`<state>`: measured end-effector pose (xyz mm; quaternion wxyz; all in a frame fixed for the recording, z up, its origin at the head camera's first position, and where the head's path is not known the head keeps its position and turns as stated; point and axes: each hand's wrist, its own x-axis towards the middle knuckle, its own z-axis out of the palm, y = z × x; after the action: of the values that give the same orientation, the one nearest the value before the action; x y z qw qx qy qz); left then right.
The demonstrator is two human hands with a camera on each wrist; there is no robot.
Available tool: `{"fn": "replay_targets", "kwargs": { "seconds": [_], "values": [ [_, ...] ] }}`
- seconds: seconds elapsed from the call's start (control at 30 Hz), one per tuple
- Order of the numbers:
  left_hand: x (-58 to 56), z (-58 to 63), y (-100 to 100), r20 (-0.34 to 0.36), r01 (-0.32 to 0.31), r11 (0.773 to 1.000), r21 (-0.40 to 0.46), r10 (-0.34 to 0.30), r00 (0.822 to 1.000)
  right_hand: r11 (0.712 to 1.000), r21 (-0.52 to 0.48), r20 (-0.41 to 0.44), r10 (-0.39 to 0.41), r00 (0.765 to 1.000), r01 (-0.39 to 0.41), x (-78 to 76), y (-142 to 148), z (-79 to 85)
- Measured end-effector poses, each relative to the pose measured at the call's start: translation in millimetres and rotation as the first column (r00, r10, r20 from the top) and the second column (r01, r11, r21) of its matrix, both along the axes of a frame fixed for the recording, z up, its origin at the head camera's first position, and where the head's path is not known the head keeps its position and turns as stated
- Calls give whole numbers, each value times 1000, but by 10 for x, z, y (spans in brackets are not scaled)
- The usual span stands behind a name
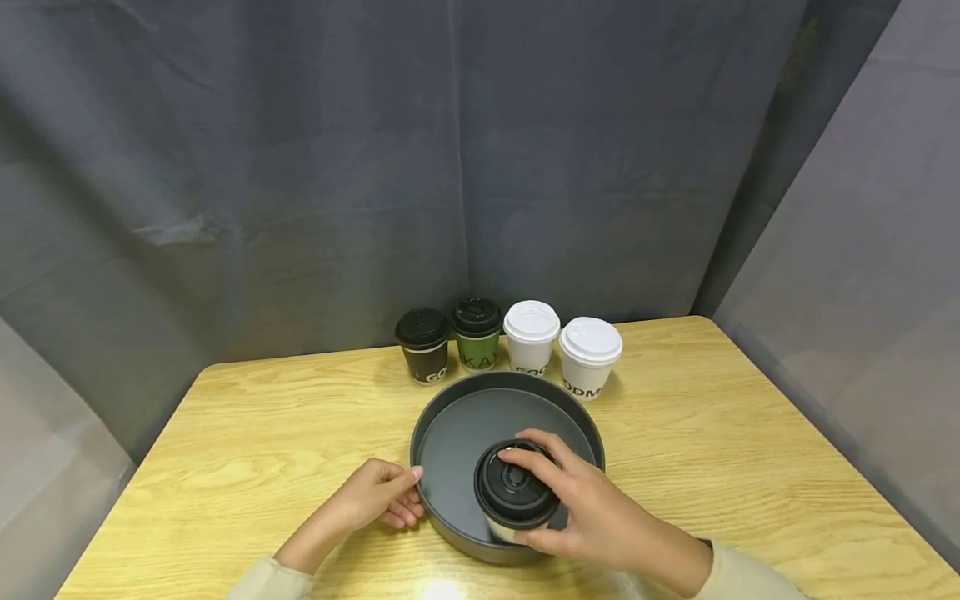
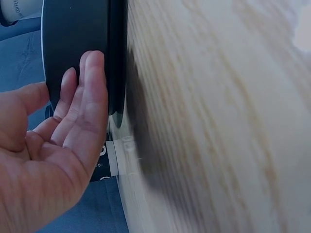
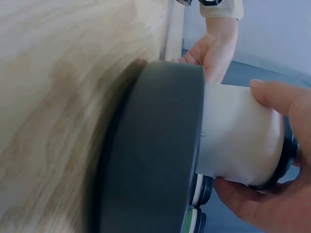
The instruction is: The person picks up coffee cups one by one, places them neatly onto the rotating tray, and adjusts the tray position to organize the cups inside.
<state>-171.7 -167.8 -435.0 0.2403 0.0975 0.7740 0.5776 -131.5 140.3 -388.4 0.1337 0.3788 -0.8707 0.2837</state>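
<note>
My right hand (image 1: 592,508) grips a white paper coffee cup (image 3: 240,136) with a black lid (image 1: 517,483). Fingers and thumb span the cup around its upper part, and its lower end sits behind the wall of a dark grey round pan (image 1: 480,550). At the pan's left side, my left hand (image 1: 382,496) holds the rim, thumb at the top edge and fingers along the outer wall. The left wrist view shows those fingers (image 2: 92,92) lying against the wall, low near the table.
Behind the pan stand four-sided company: a black cup (image 1: 425,358), a green cup (image 1: 477,346) with a black lid, and two white cups (image 1: 530,350) with white lids. A grey curtain (image 1: 337,167) hangs beyond the wooden table (image 1: 750,450).
</note>
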Motion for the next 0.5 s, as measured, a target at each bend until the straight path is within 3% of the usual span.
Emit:
{"fn": "replay_targets", "kwargs": {
  "seconds": [0.5],
  "values": [
    [-1, -22, 0, -4, -3, 1000, -4, 3, 1000, 999, 53, 82, -18, 996, 13, 34, 9, 9]
  ]
}}
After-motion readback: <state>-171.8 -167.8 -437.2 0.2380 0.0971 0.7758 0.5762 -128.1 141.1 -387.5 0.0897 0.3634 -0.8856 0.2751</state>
